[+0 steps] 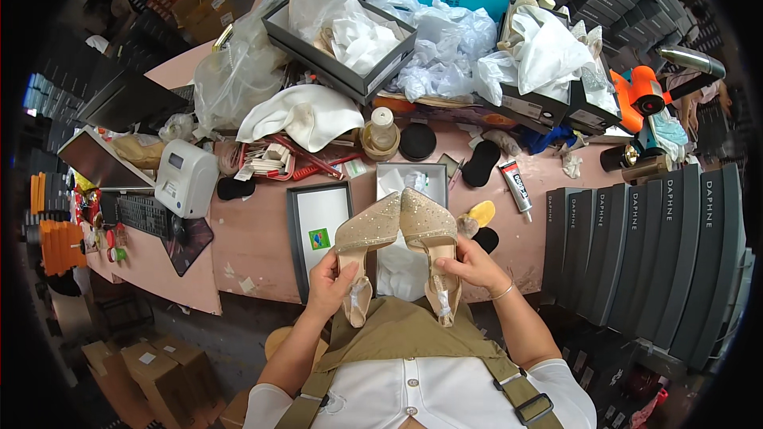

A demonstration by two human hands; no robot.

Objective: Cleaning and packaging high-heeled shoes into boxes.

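Note:
A pair of beige, glittery pointed shoes is held up side by side in front of me, toes pointing away. My left hand (331, 284) grips the left shoe (367, 226) at its middle, thumb on the insole. In the same way my right hand (475, 265) is closed round the right shoe (429, 218). The toes nearly touch. Clear wrapping shows at the heel straps. Beneath the shoes, an open shoebox (435, 177) with white tissue paper (400, 272) is partly hidden. Just left of it lies a dark box lid (300, 226) with a small green sticker inside.
Grey shoeboxes (644, 250) stand in a row at the right. A glue tube (517, 188), black pads (481, 164) and a yellow sponge (482, 213) lie right of the box. Behind are a bottle (382, 129), a white cloth (306, 117) and boxes of wrapped shoes (350, 40). A label printer (185, 178) sits left.

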